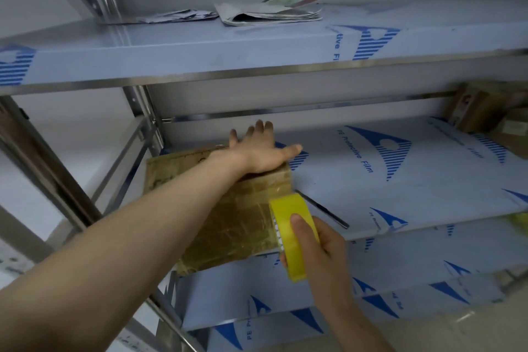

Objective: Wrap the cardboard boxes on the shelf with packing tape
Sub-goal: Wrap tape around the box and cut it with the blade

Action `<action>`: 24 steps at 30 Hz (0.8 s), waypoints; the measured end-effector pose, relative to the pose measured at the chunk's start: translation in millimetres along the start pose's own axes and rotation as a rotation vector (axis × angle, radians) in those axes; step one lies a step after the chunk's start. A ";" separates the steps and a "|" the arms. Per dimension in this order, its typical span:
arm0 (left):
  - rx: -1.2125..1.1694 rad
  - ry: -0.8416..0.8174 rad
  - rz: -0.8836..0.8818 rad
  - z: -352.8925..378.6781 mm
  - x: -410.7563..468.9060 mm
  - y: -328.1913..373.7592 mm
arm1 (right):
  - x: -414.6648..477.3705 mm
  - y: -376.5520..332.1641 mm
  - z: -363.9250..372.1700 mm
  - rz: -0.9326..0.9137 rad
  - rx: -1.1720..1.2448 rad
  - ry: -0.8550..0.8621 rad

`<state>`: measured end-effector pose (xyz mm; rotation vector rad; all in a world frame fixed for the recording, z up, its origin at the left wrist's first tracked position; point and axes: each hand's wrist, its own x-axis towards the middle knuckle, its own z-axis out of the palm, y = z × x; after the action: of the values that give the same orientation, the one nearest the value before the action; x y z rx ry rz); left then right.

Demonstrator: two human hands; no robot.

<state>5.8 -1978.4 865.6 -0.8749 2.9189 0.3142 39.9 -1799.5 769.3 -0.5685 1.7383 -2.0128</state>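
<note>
Flat cardboard box (234,217) at the left end of a film-covered shelf (371,180), left hand (257,154) pressed on the box's far edge with fingers straight, right hand (323,248) gripping a yellow tape roll (288,226) at the box's near right corner, folded papers (268,13) one shelf above the box

Room to pass right of box (228,223) (more boxes (483,107) far right)

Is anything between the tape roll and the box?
Nothing visible. The right hand holds the tape roll at the right edge of the box; the left hand lies flat on its far end, clear of the roll.
</note>
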 end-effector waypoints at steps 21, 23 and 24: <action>-0.021 0.197 0.063 13.2 36.9 7.3 | 11.2 -6.5 8.9 0.020 -0.197 0.016; 0.049 0.287 0.059 14.8 31.6 9.9 | 10.8 -7.8 8.5 0.021 -0.201 0.026; 0.161 0.349 0.062 14.5 29.5 12.3 | 10.4 -8.7 9.0 0.022 -0.199 0.032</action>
<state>-25.4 -1981.0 849.6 -0.8961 3.2326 -0.0812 35.9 -1811.5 779.5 -0.5792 1.9701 -1.8555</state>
